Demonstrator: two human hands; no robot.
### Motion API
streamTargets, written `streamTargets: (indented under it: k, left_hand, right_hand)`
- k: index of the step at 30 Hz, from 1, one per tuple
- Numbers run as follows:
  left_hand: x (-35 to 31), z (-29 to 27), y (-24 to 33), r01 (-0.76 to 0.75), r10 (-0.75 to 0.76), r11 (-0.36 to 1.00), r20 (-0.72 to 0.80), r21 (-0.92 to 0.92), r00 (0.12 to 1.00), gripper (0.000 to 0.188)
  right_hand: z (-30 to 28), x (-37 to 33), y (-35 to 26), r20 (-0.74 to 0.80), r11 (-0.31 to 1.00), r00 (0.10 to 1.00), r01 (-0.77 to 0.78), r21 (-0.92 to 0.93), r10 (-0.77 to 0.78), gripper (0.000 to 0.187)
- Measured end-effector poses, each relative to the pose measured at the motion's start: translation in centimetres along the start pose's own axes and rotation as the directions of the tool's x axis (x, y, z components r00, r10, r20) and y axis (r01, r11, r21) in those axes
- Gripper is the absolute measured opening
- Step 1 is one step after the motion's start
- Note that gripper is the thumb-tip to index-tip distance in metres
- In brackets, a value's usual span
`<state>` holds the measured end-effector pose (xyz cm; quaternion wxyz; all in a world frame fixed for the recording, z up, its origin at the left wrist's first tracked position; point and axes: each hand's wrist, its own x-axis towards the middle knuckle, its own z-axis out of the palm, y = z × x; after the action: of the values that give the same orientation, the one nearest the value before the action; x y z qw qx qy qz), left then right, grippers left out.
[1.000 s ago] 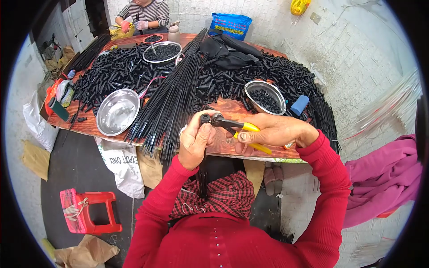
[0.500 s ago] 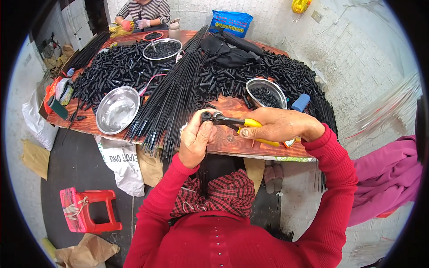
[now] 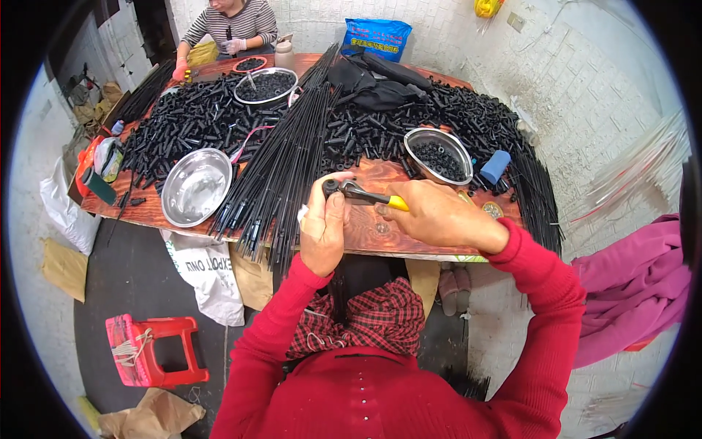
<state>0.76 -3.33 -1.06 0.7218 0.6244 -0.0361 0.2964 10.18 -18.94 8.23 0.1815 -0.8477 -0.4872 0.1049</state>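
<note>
My left hand (image 3: 320,238) is closed around a small black tubular piece (image 3: 331,187), its round hollow end facing up between thumb and fingers. In my right hand (image 3: 442,216), the fingers are wrapped round yellow-handled pliers (image 3: 397,203). Their metal jaws meet the side of the black piece; the exact grip there is too small to make out. Both hands are above the front edge of the reddish wooden table (image 3: 373,174). Just left of them lies a bundle of long thin black rods (image 3: 281,161). A steel bowl of small black rings (image 3: 439,157) stands beyond my right hand.
Heaps of short black tubes (image 3: 197,121) cover both sides of the table. An empty steel bowl (image 3: 196,188) stands at front left, a blue cylindrical object (image 3: 495,167) at right. Across the table sits a co-worker (image 3: 234,29). A red stool (image 3: 157,351) is on the floor.
The pliers' handles, spread apart before, are now squeezed together in my right hand. The co-worker's one hand has moved out toward the table's left. The view has shifted slightly.
</note>
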Motion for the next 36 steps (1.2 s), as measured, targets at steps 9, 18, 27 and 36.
streamTargets:
  k: [9, 18, 27, 36]
  left_hand:
    - [0.6, -1.5, -0.1, 0.007, -0.008, 0.999, -0.042, -0.038, 0.999, 0.040]
    - [0.2, -1.2, 0.7, 0.087, -0.081, 0.974, 0.040, -0.208, 0.996, 0.037]
    - [0.1, 0.1, 0.8, 0.060, -0.060, 0.998, 0.005, -0.031, 0.998, 0.034]
    - [0.2, -0.8, -0.4, 0.086, -0.086, 0.996, 0.013, 0.000, 0.996, 0.036]
  right_hand:
    - [2.1, 0.8, -0.4, -0.213, 0.987, 0.973, 0.057, -0.148, -0.089, 0.026]
    - [-2.6, 0.2, -0.7, -0.014, 0.980, 0.986, 0.161, -0.115, -0.164, 0.027]
    - [-3.0, -0.1, -1.2, 0.070, 0.967, 0.996, 0.077, -0.242, -0.062, 0.019]
    - [-0.8, 0.9, 0.8, 0.020, 0.968, 0.983, 0.176, 0.180, -0.182, 0.038]
